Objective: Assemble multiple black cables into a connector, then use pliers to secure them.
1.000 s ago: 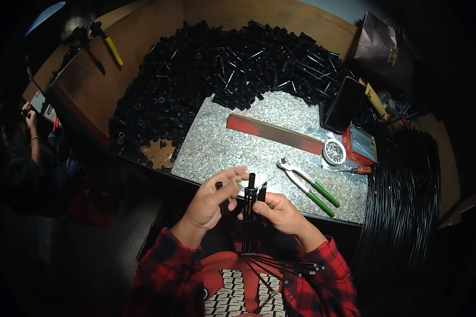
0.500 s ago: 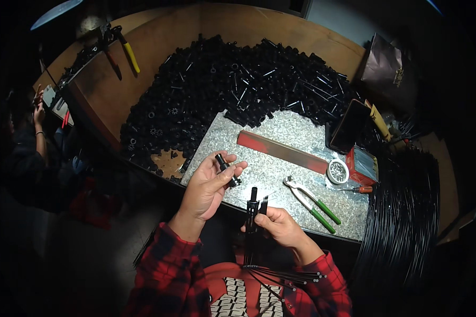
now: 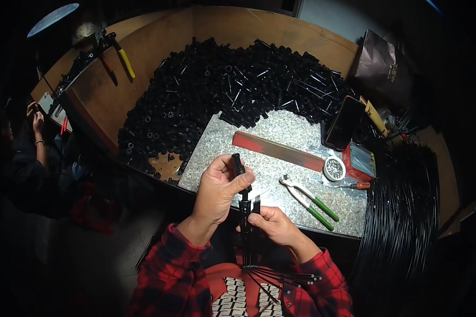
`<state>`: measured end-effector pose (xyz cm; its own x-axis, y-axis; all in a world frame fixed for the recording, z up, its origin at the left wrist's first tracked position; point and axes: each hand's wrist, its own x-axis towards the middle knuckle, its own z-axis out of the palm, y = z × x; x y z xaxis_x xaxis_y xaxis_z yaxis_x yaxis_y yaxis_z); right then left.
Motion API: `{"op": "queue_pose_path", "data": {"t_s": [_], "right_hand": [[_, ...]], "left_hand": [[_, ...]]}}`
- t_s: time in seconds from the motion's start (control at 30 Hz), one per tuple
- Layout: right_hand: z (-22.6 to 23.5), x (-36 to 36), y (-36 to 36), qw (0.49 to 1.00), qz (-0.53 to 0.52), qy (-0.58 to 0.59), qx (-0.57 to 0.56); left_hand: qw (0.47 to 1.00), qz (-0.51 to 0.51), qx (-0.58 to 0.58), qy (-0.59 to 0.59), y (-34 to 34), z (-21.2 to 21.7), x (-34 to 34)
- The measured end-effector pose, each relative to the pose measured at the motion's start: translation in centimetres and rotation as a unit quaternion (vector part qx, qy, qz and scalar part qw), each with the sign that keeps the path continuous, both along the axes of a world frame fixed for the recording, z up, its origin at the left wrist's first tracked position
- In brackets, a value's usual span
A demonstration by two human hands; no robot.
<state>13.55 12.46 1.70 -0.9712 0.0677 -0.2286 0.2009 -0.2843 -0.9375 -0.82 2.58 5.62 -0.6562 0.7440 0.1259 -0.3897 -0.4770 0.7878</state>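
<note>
Seen from above, at the near edge of a speckled grey slab (image 3: 280, 158), the left hand (image 3: 219, 185) is closed around a short black tube (image 3: 238, 164), which sticks out at 12 o'clock from its fist. Just at 5 o'clock from it, the right hand (image 3: 272, 224) pinches a bundle of thin black rods (image 3: 248, 232) upright. Green-handled pliers (image 3: 309, 201) lie at 3 o'clock.
</note>
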Motion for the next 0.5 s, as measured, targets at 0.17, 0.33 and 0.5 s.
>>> {"op": "queue_pose_path", "data": {"t_s": [0.17, 0.33, 0.5], "right_hand": [[0.0, 0.1, -0.1, 1.000, -0.010, 0.009, 0.000], [-0.3, 0.0, 0.0, 1.000, -0.007, 0.009, 0.006], [-0.3, 0.3, -0.1, 0.999, -0.023, 0.015, -0.022]], "left_hand": [[0.995, 0.032, -0.039, 0.085, -0.1, -0.1, 0.6], [0.987, 0.059, -0.042, 0.141, -0.5, -1.6, 1.1], [0.994, -0.040, -0.074, 0.070, -2.5, -4.2, 3.4]]}}
